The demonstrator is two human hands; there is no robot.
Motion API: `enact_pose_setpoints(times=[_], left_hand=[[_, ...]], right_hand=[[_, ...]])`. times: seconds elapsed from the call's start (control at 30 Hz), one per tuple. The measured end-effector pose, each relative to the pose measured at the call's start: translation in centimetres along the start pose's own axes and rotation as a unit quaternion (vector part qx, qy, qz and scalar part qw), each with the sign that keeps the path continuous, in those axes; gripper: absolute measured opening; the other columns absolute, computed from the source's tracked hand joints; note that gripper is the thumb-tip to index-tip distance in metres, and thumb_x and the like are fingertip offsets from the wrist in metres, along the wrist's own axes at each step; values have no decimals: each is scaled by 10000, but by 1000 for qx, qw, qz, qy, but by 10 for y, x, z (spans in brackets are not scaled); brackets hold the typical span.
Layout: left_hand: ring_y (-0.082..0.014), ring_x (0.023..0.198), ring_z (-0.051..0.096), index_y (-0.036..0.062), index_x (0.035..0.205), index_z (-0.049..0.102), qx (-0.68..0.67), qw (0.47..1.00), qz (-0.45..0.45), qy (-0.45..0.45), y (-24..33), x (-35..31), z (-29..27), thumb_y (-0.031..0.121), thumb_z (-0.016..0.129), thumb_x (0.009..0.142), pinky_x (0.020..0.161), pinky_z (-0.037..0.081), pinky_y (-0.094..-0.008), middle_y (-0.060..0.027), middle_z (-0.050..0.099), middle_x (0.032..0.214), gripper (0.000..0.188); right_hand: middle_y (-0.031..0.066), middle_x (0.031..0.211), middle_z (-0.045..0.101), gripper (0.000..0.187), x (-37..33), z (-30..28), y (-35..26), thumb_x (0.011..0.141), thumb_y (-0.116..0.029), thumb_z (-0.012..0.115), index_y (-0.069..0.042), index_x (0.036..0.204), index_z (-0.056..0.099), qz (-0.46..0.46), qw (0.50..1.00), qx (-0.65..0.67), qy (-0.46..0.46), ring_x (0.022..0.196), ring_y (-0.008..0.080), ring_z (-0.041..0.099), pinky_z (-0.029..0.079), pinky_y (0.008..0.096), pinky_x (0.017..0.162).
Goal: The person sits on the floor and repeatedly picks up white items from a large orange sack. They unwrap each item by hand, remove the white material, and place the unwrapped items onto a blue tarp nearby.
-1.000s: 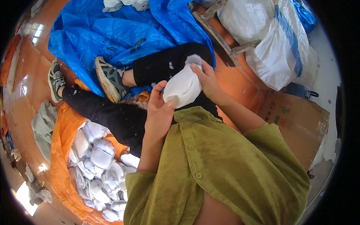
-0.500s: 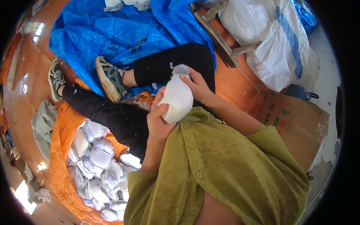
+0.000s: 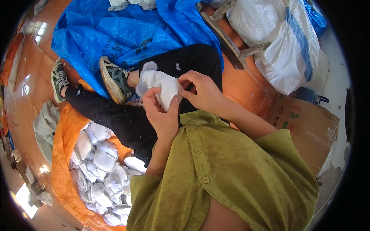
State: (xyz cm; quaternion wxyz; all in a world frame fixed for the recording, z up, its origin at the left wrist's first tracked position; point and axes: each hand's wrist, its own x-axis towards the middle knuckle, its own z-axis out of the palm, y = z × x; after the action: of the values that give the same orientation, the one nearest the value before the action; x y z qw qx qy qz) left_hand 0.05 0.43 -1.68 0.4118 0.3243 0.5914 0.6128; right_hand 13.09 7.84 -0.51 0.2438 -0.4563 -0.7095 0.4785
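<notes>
White fabric piece [image 3: 163, 82], grey fluff [image 3: 148, 66] at far end, before green shirt [image 3: 239, 169]. Left hand [image 3: 162, 115]: thumb and fingers closed around near side. Right hand [image 3: 202, 92]: fingertips pinching right edge; piece's underside hidden. Blue sheet [image 3: 84, 34]: dark lettering, broken by creases. Cardboard box [image 3: 308, 133]: printed marks, small, tilted. White items [image 3: 120, 4]: cut off at top.

A soft white cloth piece [image 3: 161, 82], creased and tilted, is pinched between left hand [image 3: 161, 118] and right hand [image 3: 205, 91], its fluffy grey trim [image 3: 149, 66] at the far left end
</notes>
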Motion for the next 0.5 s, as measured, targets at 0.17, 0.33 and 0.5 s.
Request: enact_pose_setpoints(times=[0.17, 0.33, 0.5], left_hand=[[-165, 983, 563, 18, 1164, 417, 38, 998, -12, -43, 3, -1, 2, -48, 665, 777, 833, 459, -270, -116, 543, 1082, 464], [-128, 884, 595, 13, 1136, 449, -27, 997, -42, -63, 6, 0, 2, -39, 698, 770, 762, 483, -238, -95, 586, 1012, 446], [-92, 818, 573, 13, 1050, 509, -71, 993, -98, -6, 2, 5, -6, 55, 633, 872, 738, 464, -225, -62, 614, 925, 221]], right_hand=[[142, 859, 567, 191, -1, 2, 11, 720, -8, 648, -2, 907, 609, -62, 994, -94, 4, 819, 337, 578, 471, 379, 692], [123, 820, 553, 127, -2, 6, 14, 752, -4, 628, 1, 879, 619, -60, 997, -15, 55, 781, 308, 575, 452, 364, 655], [-9, 754, 566, 119, 0, -2, 27, 885, -107, 590, -16, 830, 643, 147, 936, 298, -116, 701, 108, 528, 419, 258, 621]])
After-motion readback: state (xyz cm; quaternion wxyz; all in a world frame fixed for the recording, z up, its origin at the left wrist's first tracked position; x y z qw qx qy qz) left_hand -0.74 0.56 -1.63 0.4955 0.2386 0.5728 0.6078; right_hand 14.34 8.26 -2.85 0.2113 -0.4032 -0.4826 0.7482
